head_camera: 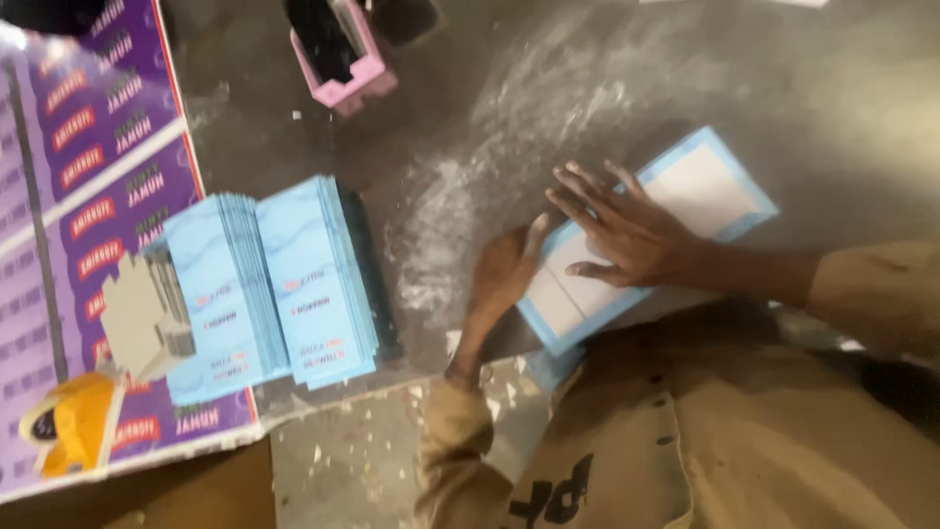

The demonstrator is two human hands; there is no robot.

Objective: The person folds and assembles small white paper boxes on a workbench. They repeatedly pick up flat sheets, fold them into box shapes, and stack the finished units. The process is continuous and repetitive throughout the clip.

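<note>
Hands, two, bare, both on one flat card (white face, pale blue border) lying on the dark desk.

Right hand: palm down, fingers spread and straight, pressing the middle of the card flat; the grip is apart, closed on nothing.

Left hand: at the card's near-left edge, fingers curled by that edge; whether they pinch the border or only rest against it cannot be told from this blurred view.

Step in hand, as judged: flattening or creasing the card against the desk. Further working would seem to call for the right palm holding the sheet from sliding while the left works the edge.

Surroundings, outward:
- Two stacks of blue printed cards, fanned, side by side, left of the hands and well apart from them.
- Large purple printed sheet under and beyond the stacks, along the desk's left side.
- Grey cardboard piece, just beside the left stack.
- Yellow object on the purple sheet, kind not clear.
- Pink open-topped holder at the far edge, dark contents.
- White dust and paper scraps scattered over the desk.

Obstructions: none between hands and card (the stacks sit clear to the left).
</note>
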